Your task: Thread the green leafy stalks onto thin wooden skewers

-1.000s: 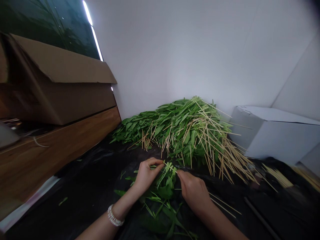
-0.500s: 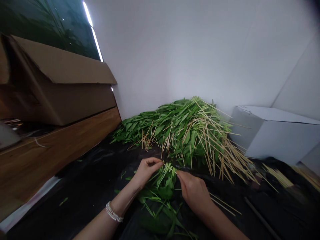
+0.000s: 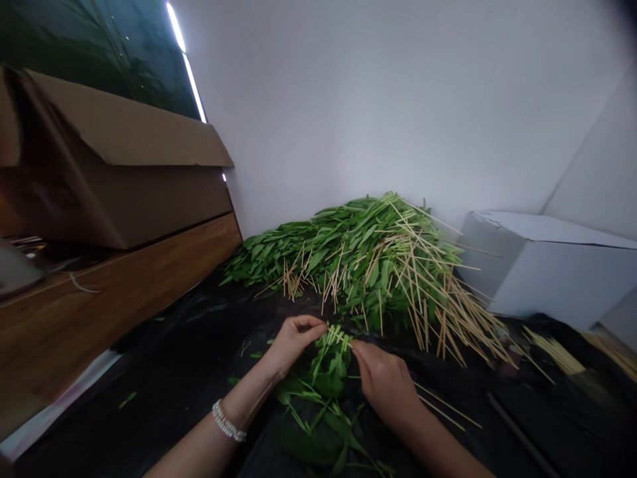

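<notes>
While the greens [image 3: 330, 377] hang from the skewer [image 3: 340, 336] in front of the pile [image 3: 343, 249], the left hand [image 3: 293, 342] and right hand [image 3: 387, 380] each show a closed grip on the skewer, flanking the greens, presumably to steady it and stop them slipping.
</notes>
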{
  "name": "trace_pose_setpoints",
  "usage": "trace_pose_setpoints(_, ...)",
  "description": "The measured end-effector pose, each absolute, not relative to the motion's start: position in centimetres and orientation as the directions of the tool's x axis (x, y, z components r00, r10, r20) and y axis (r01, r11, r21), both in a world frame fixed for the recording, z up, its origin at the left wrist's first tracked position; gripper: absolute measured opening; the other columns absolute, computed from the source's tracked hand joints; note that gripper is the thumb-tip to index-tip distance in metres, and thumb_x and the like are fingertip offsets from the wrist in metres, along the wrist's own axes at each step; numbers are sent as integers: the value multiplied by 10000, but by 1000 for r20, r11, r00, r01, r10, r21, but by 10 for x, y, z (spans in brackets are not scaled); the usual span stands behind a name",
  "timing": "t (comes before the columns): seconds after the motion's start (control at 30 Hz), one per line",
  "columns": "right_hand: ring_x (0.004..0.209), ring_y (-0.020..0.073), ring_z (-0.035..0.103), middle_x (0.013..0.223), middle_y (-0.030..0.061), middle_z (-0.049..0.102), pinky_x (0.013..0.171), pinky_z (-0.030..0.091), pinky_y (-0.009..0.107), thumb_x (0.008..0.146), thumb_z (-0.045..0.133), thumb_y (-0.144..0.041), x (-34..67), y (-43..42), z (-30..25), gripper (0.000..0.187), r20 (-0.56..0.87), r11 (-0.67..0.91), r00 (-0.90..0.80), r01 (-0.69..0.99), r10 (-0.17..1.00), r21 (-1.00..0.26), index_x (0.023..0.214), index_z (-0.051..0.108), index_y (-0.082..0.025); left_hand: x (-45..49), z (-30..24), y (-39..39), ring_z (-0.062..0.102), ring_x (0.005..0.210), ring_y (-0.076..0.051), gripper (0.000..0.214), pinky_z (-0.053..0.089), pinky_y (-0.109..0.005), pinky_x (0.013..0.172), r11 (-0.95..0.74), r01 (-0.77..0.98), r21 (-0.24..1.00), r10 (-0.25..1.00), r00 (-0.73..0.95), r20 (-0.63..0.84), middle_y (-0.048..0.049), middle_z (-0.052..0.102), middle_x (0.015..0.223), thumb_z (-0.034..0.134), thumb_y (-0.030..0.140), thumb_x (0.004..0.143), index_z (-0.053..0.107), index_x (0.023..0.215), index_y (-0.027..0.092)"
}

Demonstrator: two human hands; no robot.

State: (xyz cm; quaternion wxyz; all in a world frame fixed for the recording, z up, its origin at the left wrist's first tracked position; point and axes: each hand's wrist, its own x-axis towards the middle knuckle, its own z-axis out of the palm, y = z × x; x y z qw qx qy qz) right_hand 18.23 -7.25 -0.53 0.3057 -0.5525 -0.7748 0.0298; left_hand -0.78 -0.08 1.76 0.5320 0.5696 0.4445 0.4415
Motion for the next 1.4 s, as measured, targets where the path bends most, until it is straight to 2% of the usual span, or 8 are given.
trace_pose_setpoints(0.37,906,182,685,904,58,725,798,459,247,956,339,-162,183,-72,-4,310,450,401,-190,806,873,-437,1005,642,-206,-6,15,-3,571,656,-133,334,441,-244,674,-28,12,1000,974,227,25,-23,690,695,823,435,595,742,722,137)
trace_pose_setpoints(0.53,818,168,689,861,41,717,713,450,233,958,331,-176,187,-70,0,303,518,414,-165,812,839,-411,986,631,-201,-6,16,-2,599,638,-152,415,461,-259,649,18,-55,998,962,275,-2,-43,702,697,717,536,713,728,731,121)
trace_pose_setpoints(0.73,591,151,632,692,3,648,597,418,249,972,311,-255,207,-64,9,280,628,354,-14,836,778,-419,981,582,-188,-9,15,4,646,752,-176,451,483,-271,748,22,-118,993,973,231,6,-84,732,782,698,552,734,748,833,115)
trace_pose_setpoints(0.9,590,148,628,688,-18,629,613,409,257,983,306,-301,223,-62,18,262,637,272,155,810,755,-519,996,548,-203,-10,15,5,640,750,-177,397,486,-284,758,-41,-29,999,976,215,46,-81,725,802,756,496,677,738,817,124)
trace_pose_setpoints(1.03,580,154,616,679,-16,641,619,413,262,973,325,-322,230,-61,25,249,668,238,269,791,694,-564,993,545,-205,-11,14,5,612,697,-159,330,464,-260,677,-140,79,987,974,189,123,-53,709,776,796,405,621,719,795,135)
trace_pose_setpoints(1.23,578,157,614,682,-6,657,617,417,264,967,350,-326,233,-61,30,233,703,227,335,785,627,-576,994,545,-202,-13,11,3,534,602,-119,249,404,-227,586,-213,196,957,914,385,125,-16,642,658,767,376,665,708,715,140)
trace_pose_setpoints(1.4,575,145,610,670,-16,638,622,424,253,967,346,-327,230,-61,28,241,705,252,307,783,639,-568,984,552,-203,-12,15,-7,506,610,-112,273,378,-213,553,-309,261,915,775,626,83,-15,598,689,770,420,672,728,687,151)
